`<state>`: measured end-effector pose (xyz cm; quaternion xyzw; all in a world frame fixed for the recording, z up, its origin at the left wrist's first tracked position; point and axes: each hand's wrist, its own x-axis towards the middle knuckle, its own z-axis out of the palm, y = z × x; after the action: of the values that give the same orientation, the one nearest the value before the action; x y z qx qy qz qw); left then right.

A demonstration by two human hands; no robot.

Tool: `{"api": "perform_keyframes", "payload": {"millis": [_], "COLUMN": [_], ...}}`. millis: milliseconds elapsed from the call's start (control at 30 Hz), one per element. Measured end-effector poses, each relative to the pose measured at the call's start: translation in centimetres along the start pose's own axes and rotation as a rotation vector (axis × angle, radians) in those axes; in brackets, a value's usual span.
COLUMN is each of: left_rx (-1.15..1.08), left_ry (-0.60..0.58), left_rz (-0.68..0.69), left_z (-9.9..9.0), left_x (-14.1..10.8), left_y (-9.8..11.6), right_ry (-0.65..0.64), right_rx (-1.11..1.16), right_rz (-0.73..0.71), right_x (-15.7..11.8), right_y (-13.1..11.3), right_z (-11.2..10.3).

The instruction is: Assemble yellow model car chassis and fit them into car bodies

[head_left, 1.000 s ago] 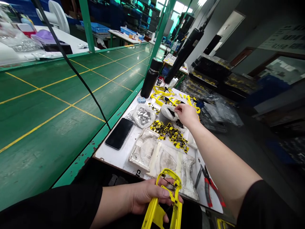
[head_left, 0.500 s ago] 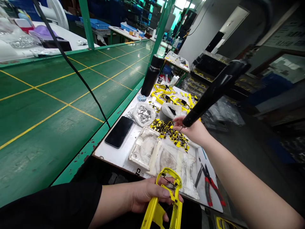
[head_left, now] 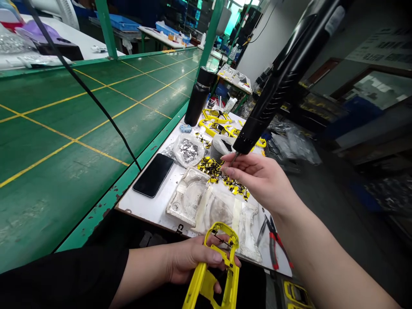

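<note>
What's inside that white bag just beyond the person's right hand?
Dark pieces show at the mouth of the white plastic bag, beside the right hand. Whatever lies deeper is hidden by the bag's sides.

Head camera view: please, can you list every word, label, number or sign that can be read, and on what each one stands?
Wall sign: printed lines, too blurred to read.
White label on the black electric screwdriver: too small to read.
Dark mark on the edge of the white bench: one character, perhaps "C", cannot tell.

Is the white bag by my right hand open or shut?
Open: the white bag has a gaping mouth, with dark pieces showing inside.
</note>
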<state>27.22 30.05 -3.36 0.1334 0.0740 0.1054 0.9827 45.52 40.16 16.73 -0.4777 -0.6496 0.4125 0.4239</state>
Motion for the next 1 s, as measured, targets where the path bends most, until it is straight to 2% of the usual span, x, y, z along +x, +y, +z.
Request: {"api": "perform_keyframes", "payload": {"millis": [267,500,600,700,733,767,867,933,1000], "left_rx": [-0.003,0.001,0.007,0.017,0.019,0.022,0.024,0.027,0.034], "left_ry": [0.017,0.032,0.029,0.02,0.017,0.016,0.02,0.018,0.013], "left_rz": [-0.002,-0.008,-0.005,-0.008,-0.007,-0.006,-0.008,-0.011,-0.01], "left_z": [0.5,0.5,0.4,0.4,0.4,0.4,0.5,0.6,0.6], "left_x": [0.0,-0.1,-0.1,-0.3,-0.4,-0.5,-0.7,-0.8,-0.9], "left_y": [0.2,0.3,0.2,0.3,0.4,0.4,0.7,0.9,1.0], "right_ry": [0.068,0.388,0.446,0.511,0.494,0.417,0.234,0.198,0.206], "right_rx": [-0.025,0.107,0.08,0.027,0.036,0.044,0.041,0.046,0.069], "right_rz": [-0.017,-0.124,-0.118,-0.248,-0.299,-0.315,-0.256,-0.216,-0.178], "right_x": [1.0,1.5,3.7,7.8,9.3,10.5,12.0,11.0,8.4], "right_y": [0.5,2.2,2.6,2.0,1.5,0.9,-1.3,-2.7,-3.8], "right_z": [0.6,2.5,1.9,-0.2,-1.1,-1.9,-3.5,-3.3,-2.5]}}
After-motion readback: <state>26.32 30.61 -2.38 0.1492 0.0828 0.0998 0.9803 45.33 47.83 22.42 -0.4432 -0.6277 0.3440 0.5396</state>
